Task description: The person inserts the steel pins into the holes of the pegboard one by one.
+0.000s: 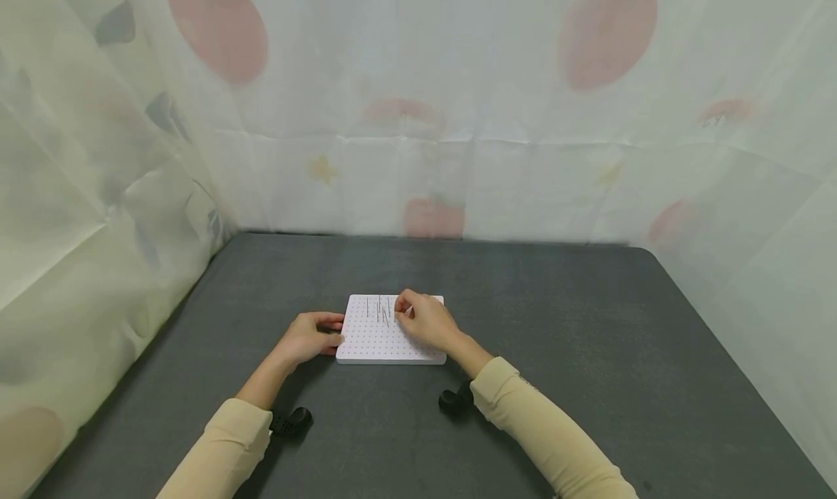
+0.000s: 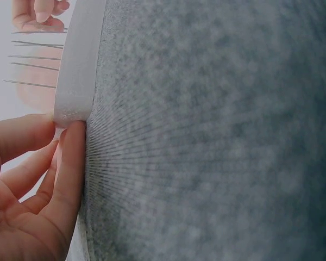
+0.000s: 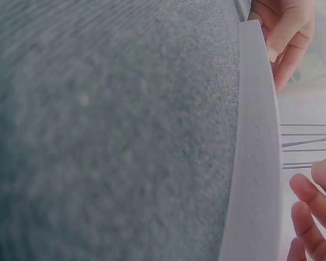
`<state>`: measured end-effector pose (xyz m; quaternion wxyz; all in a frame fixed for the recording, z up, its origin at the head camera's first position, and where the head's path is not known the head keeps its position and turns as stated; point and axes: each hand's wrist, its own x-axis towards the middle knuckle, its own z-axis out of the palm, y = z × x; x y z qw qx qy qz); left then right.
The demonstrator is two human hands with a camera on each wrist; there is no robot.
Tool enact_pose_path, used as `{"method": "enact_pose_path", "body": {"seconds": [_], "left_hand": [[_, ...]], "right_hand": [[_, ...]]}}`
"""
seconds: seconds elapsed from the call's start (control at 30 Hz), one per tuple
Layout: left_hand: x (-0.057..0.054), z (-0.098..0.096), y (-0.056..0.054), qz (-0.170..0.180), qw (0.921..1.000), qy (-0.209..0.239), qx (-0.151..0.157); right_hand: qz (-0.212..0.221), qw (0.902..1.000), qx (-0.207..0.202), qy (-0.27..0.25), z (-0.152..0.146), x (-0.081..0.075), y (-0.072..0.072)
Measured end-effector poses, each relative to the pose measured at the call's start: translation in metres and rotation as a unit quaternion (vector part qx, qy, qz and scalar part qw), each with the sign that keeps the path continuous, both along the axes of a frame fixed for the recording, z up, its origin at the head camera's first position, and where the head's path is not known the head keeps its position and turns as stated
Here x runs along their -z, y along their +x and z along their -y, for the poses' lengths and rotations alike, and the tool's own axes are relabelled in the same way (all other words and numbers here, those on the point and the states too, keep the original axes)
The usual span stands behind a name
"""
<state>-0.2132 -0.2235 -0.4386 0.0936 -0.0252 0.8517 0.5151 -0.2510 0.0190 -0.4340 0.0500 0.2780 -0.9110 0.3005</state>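
Observation:
A white board (image 1: pixel 373 348) with a grid of small holes lies flat on the dark table. Several thin needles (image 2: pixel 35 57) stand up from its far middle part, some of them leaning. At the board's left edge, my left hand (image 1: pixel 309 337) grips it, thumb along the upper rim and fingers against the side (image 2: pixel 70 163). My right hand (image 1: pixel 423 320) reaches over the board from the right. Its thumb and index finger pinch a needle (image 1: pixel 395 317) beside the others, whose lower end meets the board. The remaining right fingers (image 3: pixel 307 225) are loosely bent.
The dark grey tabletop (image 1: pixel 588 354) spreads around the board. Black wrist devices (image 1: pixel 292 422) are strapped below both sleeves, close over the table. A pale curtain (image 1: pixel 510 187) with fruit prints hangs behind the table and along its sides.

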Motion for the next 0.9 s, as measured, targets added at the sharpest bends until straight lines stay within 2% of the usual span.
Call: {"method": "enact_pose_path", "body": {"seconds": [0.37,0.9], "left_hand": [[-0.003,-0.001,0.002,-0.002,0.9999,0.012,0.006],[-0.005,-0.001,0.003,0.0,0.9999,0.012,0.011]], "right_hand": [[-0.02,0.9997,-0.016,-0.002,-0.019,-0.01,0.001],[0.001,0.9955,-0.095,0.002,-0.059,-0.022,0.009]]}}
